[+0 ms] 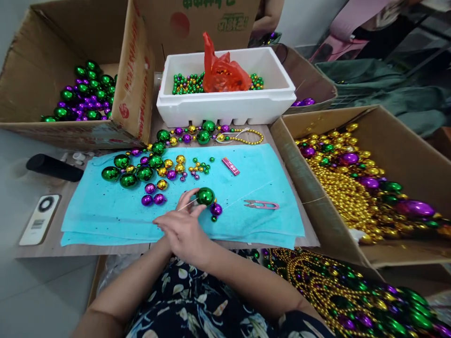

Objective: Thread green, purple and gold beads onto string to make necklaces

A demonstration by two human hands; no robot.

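Green and shiny, one big ball [205, 196] is over the middle of the blue towel [246, 230], with the grip of the left hand [183, 201] closed on its side and a purple ball [216, 209] right beside it. Near the towel's front edge, the right hand [185, 234] crosses over and a white string [189, 204] runs toward it, but I can't tell if its fingers hold on. Past the towel's back edge, a bead chain [203, 137] looks already strung, while some gold balls [162, 184] on the towel's left half look loose, not yet strung.
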